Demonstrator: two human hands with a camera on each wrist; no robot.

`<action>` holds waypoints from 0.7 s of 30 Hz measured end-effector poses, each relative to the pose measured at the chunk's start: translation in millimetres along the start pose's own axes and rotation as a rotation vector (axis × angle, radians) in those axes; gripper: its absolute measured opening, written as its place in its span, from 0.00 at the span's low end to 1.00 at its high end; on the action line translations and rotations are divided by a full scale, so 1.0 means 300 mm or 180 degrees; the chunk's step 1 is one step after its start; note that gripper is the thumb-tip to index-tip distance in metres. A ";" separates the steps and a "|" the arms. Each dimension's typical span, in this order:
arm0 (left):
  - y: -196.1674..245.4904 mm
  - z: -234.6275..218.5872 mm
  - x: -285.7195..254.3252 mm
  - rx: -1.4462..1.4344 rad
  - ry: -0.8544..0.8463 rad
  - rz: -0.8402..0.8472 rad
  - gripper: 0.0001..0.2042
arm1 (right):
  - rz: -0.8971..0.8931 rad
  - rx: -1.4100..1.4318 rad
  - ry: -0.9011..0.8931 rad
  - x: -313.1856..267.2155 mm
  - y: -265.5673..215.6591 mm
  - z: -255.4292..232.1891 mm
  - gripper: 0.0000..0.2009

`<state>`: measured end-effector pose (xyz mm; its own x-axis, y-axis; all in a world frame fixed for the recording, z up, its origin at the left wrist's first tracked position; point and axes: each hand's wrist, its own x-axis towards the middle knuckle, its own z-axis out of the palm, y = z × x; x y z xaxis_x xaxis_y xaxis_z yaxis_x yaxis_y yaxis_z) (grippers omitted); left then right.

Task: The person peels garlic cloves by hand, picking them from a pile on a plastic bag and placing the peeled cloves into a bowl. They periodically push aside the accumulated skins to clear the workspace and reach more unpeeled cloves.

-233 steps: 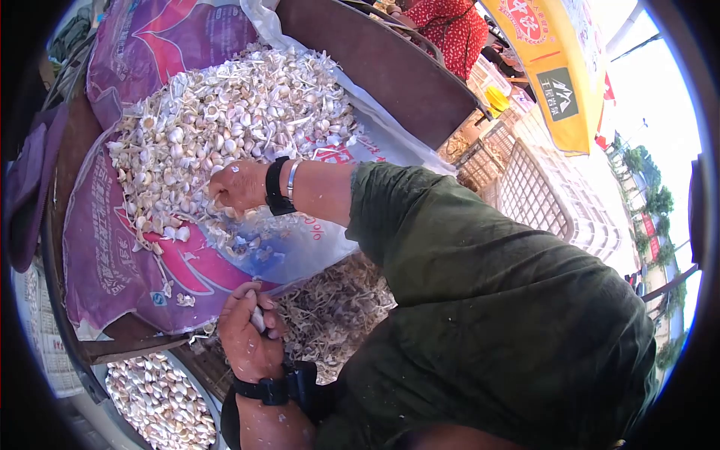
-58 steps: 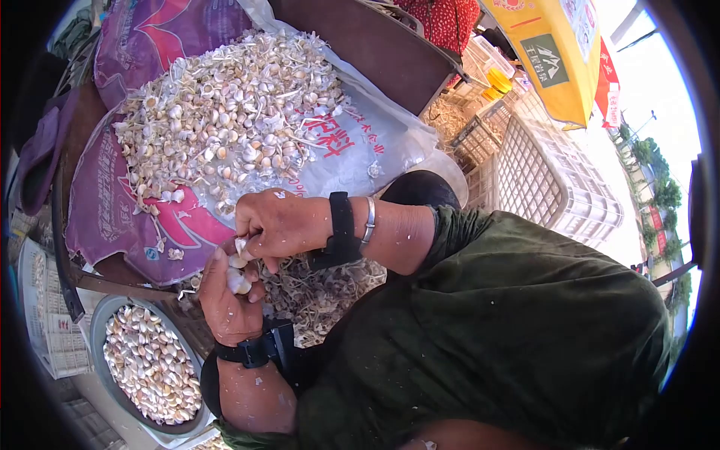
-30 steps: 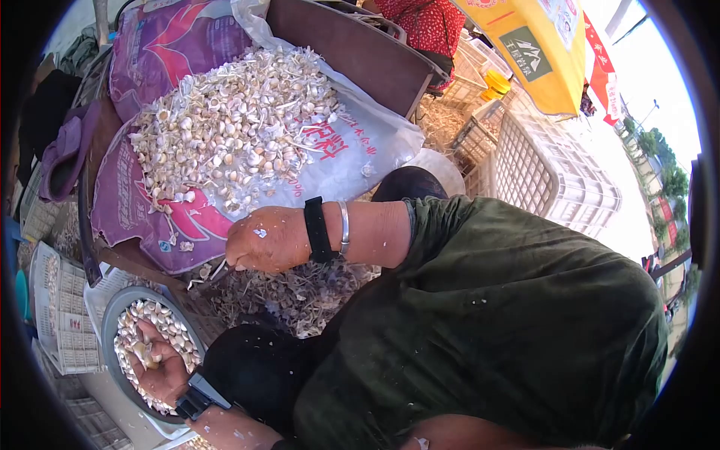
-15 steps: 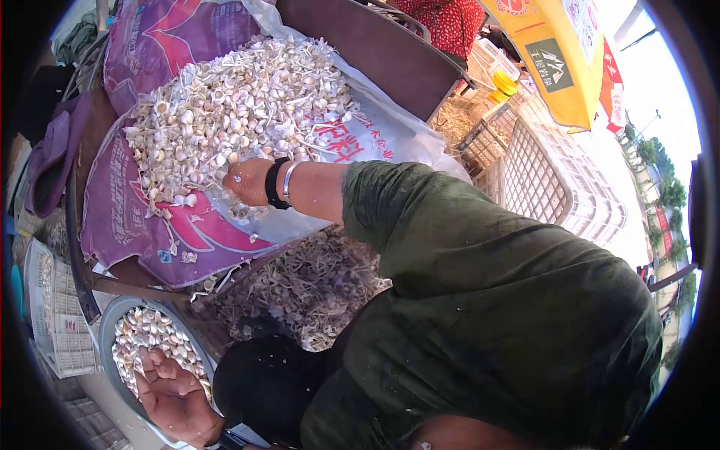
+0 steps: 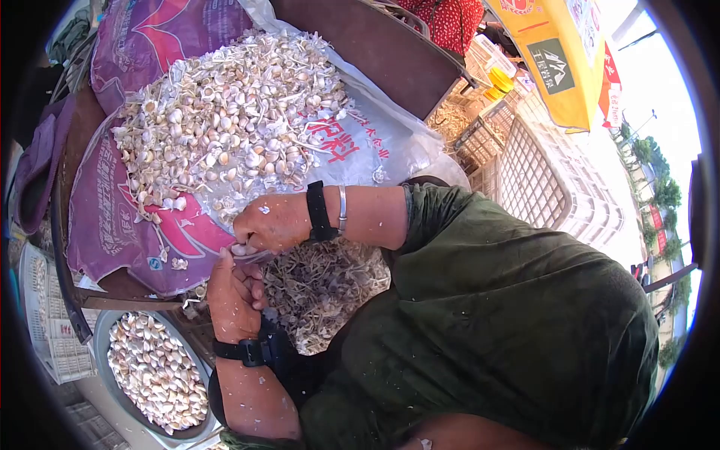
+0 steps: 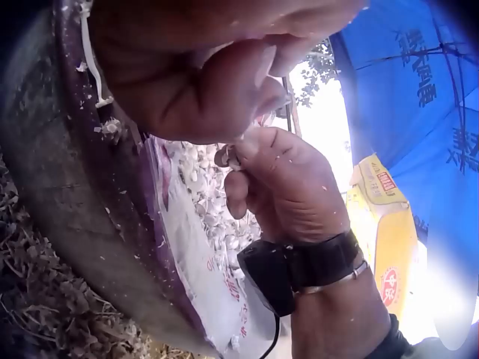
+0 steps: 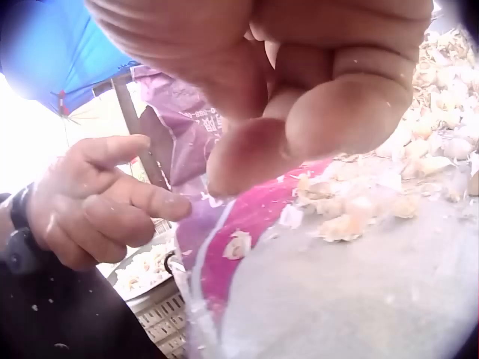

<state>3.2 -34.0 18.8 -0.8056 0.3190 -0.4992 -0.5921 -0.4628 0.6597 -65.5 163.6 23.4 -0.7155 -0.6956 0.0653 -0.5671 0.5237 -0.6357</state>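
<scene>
At the sack's near edge, the right hand (image 5: 271,223) pinches a small garlic piece (image 5: 238,249) between thumb and fingers; the piece (image 6: 230,157) is partly hidden in the left wrist view. Just below it, the left hand (image 5: 235,300) has its thumb up beside the piece and its fingers loosely bent. The right wrist view shows this left hand (image 7: 93,213) with its index finger extended and nothing visible in it. A heap of garlic cloves (image 5: 232,112) lies on the purple and white sack (image 5: 105,217). A round grey basin (image 5: 103,352) of cloves stands lower left.
Dry skins and stalks (image 5: 322,292) lie below the sack's edge. White plastic crates (image 5: 532,176) stand at the right, with another crate (image 5: 66,345) left of the basin. A person in red patterned clothing (image 5: 442,26) and a yellow umbrella (image 5: 566,75) are beyond.
The left hand has moved from over the basin up to the right hand. The right hand has drawn back from the heap toward the sack's near edge.
</scene>
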 end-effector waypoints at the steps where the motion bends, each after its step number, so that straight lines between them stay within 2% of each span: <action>1: -0.007 0.017 0.002 0.0235 -0.0215 -0.0009 0.14 | -0.0206 -0.0031 0.0032 -0.031 -0.029 0.018 0.07; 3: -0.020 0.025 0.009 0.0471 -0.0218 -0.0022 0.12 | -0.0396 -0.0065 0.0072 -0.080 -0.060 0.052 0.06; 5: -0.042 0.019 0.017 0.1100 -0.0258 0.0081 0.09 | -0.0161 -0.0064 0.0303 -0.113 -0.075 0.078 0.05; 6: -0.062 0.017 0.021 0.1099 -0.0260 0.0081 0.09 | 0.0054 -0.0073 0.0369 -0.125 -0.098 0.083 0.06; 8: -0.096 0.018 0.029 0.1165 0.0102 0.0536 0.08 | 0.0236 -0.0175 0.0421 -0.140 -0.127 0.093 0.07; 10: -0.092 0.016 0.029 0.1187 0.0220 0.0723 0.07 | 0.0423 -0.0269 0.0469 -0.149 -0.128 0.121 0.08; 12: -0.063 0.014 0.020 0.1193 0.0348 0.0912 0.06 | 0.0435 -0.0288 0.0072 -0.152 -0.094 0.153 0.08; 13: -0.029 0.014 -0.001 0.0736 0.0437 0.0831 0.05 | 0.0429 -0.0280 0.0043 -0.148 -0.118 0.124 0.08; 14: -0.005 0.008 -0.016 0.0289 0.0526 0.0742 0.05 | 0.0331 -0.0436 -0.0449 -0.154 -0.143 0.087 0.08; 15: 0.006 -0.005 -0.019 0.0286 0.0540 0.0725 0.05 | 0.0234 -0.0590 -0.0929 -0.151 -0.159 0.048 0.08; 17: 0.018 -0.025 -0.018 -0.0356 0.0424 0.0694 0.05 | 0.0226 -0.0627 -0.0775 -0.120 -0.112 -0.003 0.08; 19: 0.028 -0.012 -0.023 -0.0305 0.0499 0.0603 0.06 | 0.0007 -0.1012 0.0339 -0.039 -0.030 -0.017 0.06; 21: 0.031 -0.006 -0.008 -0.0247 0.0352 0.0590 0.07 | -0.0242 -0.0678 0.1001 0.050 0.045 -0.006 0.12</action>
<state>-0.3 -40.7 25.1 -0.8908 0.1322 -0.4349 -0.4275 -0.5686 0.7028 -84.6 161.1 17.3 -0.7395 -0.5689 0.3598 -0.6718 0.5899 -0.4480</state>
